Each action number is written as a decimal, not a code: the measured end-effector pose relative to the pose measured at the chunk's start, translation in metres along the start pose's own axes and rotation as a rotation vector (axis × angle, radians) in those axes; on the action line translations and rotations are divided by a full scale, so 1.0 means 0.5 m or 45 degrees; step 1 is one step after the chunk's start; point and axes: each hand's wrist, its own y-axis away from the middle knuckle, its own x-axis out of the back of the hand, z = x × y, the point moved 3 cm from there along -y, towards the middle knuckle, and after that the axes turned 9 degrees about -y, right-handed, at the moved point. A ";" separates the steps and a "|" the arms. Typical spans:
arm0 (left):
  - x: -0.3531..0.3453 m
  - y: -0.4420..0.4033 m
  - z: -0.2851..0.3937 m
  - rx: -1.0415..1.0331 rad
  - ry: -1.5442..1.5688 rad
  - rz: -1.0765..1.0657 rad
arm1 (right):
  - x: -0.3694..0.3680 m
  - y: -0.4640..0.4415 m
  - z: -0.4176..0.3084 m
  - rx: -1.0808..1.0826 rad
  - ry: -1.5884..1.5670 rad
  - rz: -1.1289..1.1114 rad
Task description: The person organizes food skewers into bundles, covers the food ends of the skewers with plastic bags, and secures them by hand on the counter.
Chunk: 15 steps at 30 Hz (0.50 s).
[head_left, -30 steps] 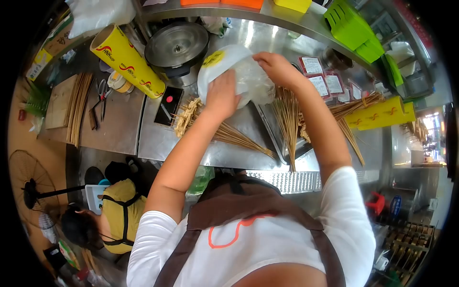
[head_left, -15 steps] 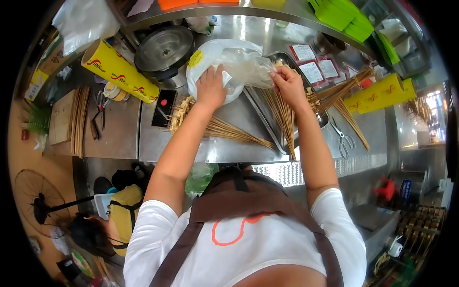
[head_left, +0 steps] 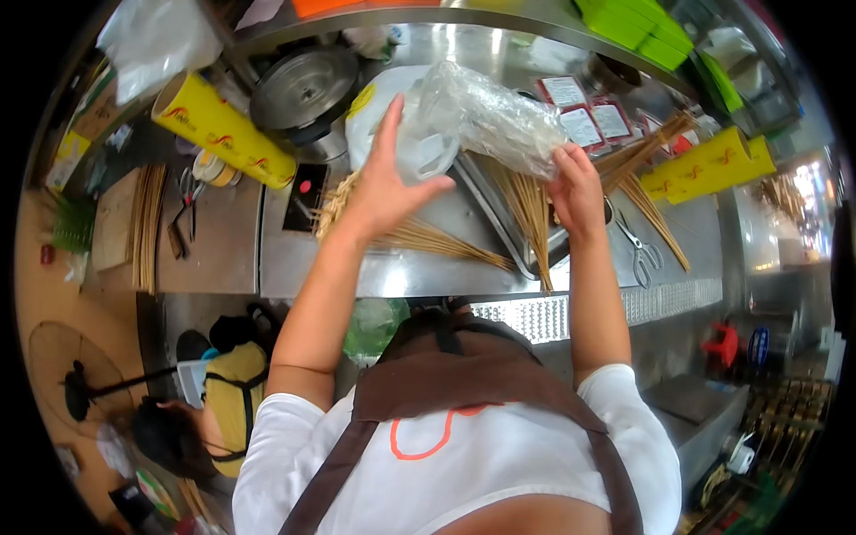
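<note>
A crumpled clear plastic bag (head_left: 490,116) hangs from my right hand (head_left: 580,183), whose fingers pinch its right end. My left hand (head_left: 385,183) is empty, with thumb and fingers spread, in front of a white plastic bag (head_left: 415,147) with a yellow mark. Below the clear bag, a bundle of skewers (head_left: 526,214) lies across a metal tray (head_left: 492,209). Another bundle (head_left: 446,241) lies on the counter behind my left wrist, with pale food on its left end.
A lidded pot (head_left: 306,89) and yellow roll (head_left: 223,129) stand at the left. Scissors (head_left: 640,250), red labelled packets (head_left: 611,120) and yellow rolls (head_left: 700,174) are at the right. A metal shelf (head_left: 464,16) crosses above. A person (head_left: 234,401) is at the lower left.
The clear bag has come up out of the white bag, held by my right hand, which moved slightly right and down. My left hand has left the white bag and opened.
</note>
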 end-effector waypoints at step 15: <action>0.018 0.842 -0.303 1.235 0.233 1.170 | -0.165 0.252 0.199 -1.149 0.567 -0.801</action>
